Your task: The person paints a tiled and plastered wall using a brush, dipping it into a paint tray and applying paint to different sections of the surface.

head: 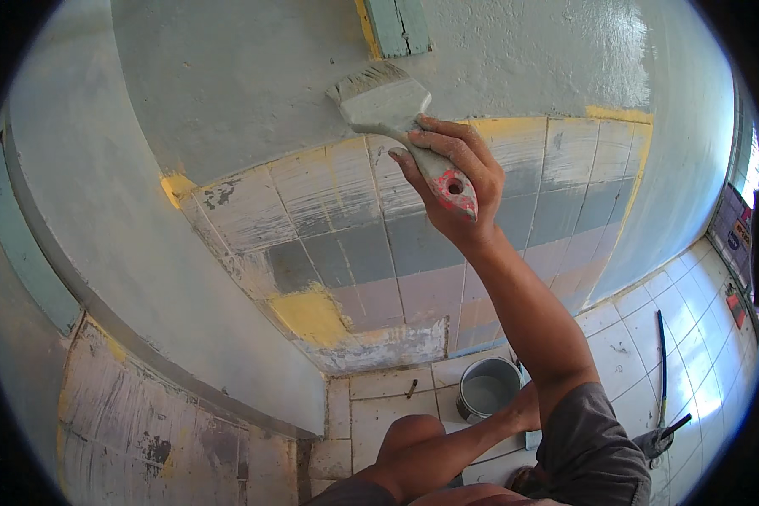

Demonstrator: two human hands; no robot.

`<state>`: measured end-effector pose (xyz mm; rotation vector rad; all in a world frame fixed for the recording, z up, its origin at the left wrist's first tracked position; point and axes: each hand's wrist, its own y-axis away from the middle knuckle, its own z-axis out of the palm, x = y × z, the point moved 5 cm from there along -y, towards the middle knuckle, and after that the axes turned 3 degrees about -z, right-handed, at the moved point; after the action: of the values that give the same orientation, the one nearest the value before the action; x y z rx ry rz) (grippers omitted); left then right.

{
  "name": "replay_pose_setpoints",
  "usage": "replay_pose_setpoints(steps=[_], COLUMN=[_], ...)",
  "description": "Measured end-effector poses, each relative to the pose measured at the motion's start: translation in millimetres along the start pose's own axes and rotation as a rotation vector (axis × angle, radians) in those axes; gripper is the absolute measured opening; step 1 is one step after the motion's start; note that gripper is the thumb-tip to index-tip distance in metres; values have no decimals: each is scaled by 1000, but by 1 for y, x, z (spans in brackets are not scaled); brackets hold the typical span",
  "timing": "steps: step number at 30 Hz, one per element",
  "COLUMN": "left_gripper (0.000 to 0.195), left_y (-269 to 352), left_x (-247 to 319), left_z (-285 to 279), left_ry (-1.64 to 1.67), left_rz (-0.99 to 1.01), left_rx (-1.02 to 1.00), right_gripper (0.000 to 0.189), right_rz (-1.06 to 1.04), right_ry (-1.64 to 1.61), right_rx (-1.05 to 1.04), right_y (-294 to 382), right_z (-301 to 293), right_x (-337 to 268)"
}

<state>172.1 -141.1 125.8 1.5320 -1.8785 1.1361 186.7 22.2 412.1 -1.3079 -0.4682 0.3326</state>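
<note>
My right hand [462, 167] grips the handle of a wide, flat paintbrush [386, 101], its fingers wrapped around the paint-smeared red wood. The bristles point up to the grey-painted wall [240, 95], just below the end of a green wooden post [397, 28]. Whether they touch the wall is hard to tell. My left forearm crosses low in front of me, and my left hand [527, 408] is mostly hidden behind my right arm. Close to that hand, a bucket of grey paint [490, 386] stands on the tiled floor [392, 411].
Beneath the grey wall runs a tiled section [430, 246] with brushed white streaks and yellow patches. A wall edge [228, 303] juts out on the left. On the floor at right lie a dark rod [661, 360] and a dark tool [658, 441]. A small brown stub [412, 388] lies near the bucket.
</note>
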Motion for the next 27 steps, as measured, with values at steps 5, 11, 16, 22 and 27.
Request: replay_pose_setpoints(steps=[5,11,16,22,27], left_gripper=[55,54,53,50,44], left_y=[-1,0,-3,-6,-8], left_x=[-2,-4,1,5,-5], left_z=[4,5,2,2,15], left_ry=[-35,-67,-80,-92,-81], left_rz=[-31,-67,-73,-38,-7], left_rx=[-23,-39,-43,-39,35], right_gripper=[31,30,29,29,29], right_rz=[2,24,32,16,33], right_ry=[15,29,58,108,198], right_rx=[0,8,20,49,59], right_y=[-2,-3,-1,-3,-1], right_z=[-6,-14,-23,-40,-61], right_x=[3,4,11,16,28])
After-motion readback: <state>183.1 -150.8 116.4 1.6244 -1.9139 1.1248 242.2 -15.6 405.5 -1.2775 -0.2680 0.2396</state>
